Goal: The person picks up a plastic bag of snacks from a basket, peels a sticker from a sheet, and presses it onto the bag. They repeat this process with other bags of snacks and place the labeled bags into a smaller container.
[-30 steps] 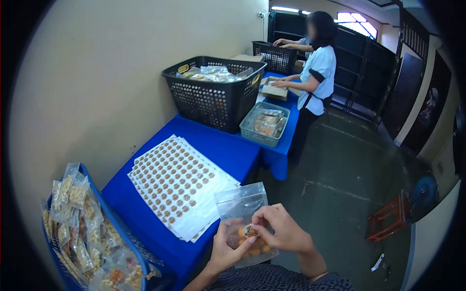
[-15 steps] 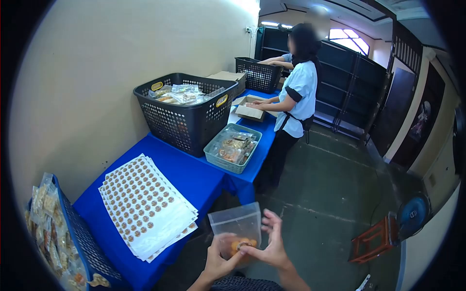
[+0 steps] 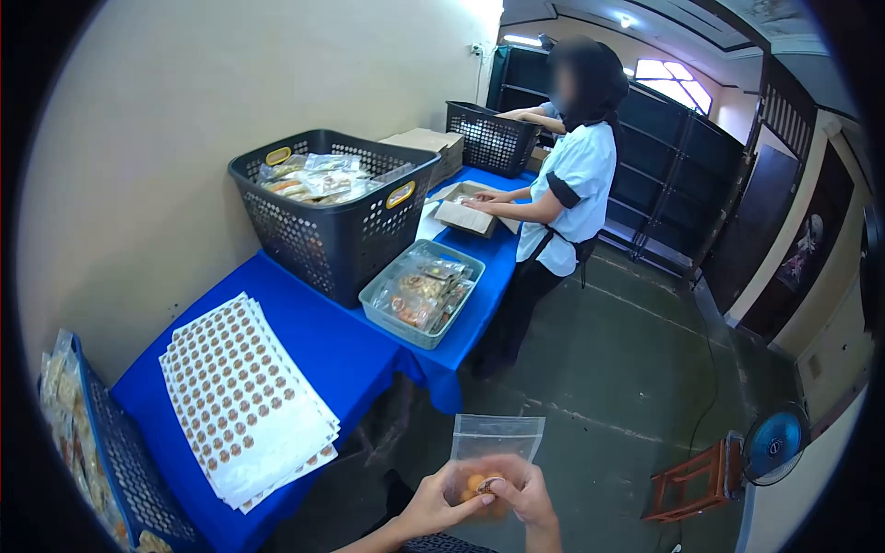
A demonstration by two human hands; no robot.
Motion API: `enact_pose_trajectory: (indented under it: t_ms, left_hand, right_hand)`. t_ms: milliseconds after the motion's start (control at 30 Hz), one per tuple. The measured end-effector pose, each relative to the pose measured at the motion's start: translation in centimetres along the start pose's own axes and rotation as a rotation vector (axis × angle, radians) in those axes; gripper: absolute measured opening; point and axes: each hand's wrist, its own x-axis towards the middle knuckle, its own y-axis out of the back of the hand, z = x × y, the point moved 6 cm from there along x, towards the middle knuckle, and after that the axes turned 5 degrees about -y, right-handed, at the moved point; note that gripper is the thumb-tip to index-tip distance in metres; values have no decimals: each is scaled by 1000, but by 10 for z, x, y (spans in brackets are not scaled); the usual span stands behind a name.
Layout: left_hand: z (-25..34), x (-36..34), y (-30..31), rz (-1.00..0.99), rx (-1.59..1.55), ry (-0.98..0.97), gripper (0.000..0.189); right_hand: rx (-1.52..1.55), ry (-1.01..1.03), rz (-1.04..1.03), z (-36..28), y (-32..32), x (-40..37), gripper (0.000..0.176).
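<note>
A clear zip-top plastic bag [image 3: 499,441] with round orange-brown snacks in its lower part is upright in front of me. My left hand [image 3: 441,505] is closed on the bag's left side, its thumb reaching over the front. My right hand [image 3: 529,496] wraps round the right side, its thumb pressed on a small round sticker [image 3: 490,485] on the front. Fingers behind the bag are partly hidden. Sheets of round brown stickers [image 3: 241,401] lie stacked on the blue-covered table [image 3: 309,309] to my left.
A large black basket [image 3: 336,230] and a grey-green tray [image 3: 373,309] hold packed bags. A blue basket [image 3: 138,461] of bags stands lower left. Further back, a co-worker [image 3: 576,198] handles a cardboard box [image 3: 466,219]. A fan [image 3: 776,442] is at right.
The bag and both hands have shifted right in view. My right hand's fingers, raised and apart before, are now round the bag. The co-worker's head has turned.
</note>
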Motion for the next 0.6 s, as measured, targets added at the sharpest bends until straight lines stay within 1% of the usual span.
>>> enact_pose_trajectory:
  t_ms: [67, 100, 133, 167, 200, 233, 267, 300, 333, 400, 433, 500, 567, 600]
  left_hand:
    - [-10, 17, 2, 33, -208, 39, 39]
    - [-17, 26, 5, 27, -211, 33, 39]
    - [-24, 38, 8, -20, -137, 25, 39]
    - [-29, 48, 13, -63, -58, 17, 39]
    - [-32, 58, 20, -61, -52, 9, 39]
    - [-31, 73, 25, -72, -12, -37, 39]
    - [-29, 88, 29, -80, 26, -84, 39]
    - [-29, 100, 35, -70, 0, -92, 38]
    - [-28, 112, 43, -56, -5, -96, 38]
    - [-28, 133, 65, -18, 0, 31, 37]
    - [-39, 143, 76, -5, -72, -21, 36]
    - [-46, 160, 98, 14, -69, -19, 36]
    - [-50, 173, 114, 17, -76, -16, 36]
    - [-52, 180, 121, 9, -64, 17, 35]
  right_hand:
    - [-60, 4, 17, -4, 6, 11, 31]
    - [-120, 1, 23, -5, 9, 17, 28]
    - [-124, 9, 23, -7, 9, 26, 28]
    - [-120, 17, 104, -8, 13, 37, 30]
    - [-116, 25, 182, -9, 17, 48, 33]
    - [-123, 40, 171, -6, 21, 62, 33]
    - [-22, 52, 172, -4, 27, 76, 31]
    - [78, 55, 174, -3, 32, 90, 30]
    - [67, 50, 163, -2, 35, 104, 30]
    - [25, 133, 110, -18, 22, 134, 28]
    - [25, 127, 93, -22, 17, 149, 28]
    - [-84, 95, 80, -24, 7, 174, 28]
    - [-72, 81, 96, -14, 8, 198, 29]
    - [-71, 71, 116, -9, 13, 210, 30]
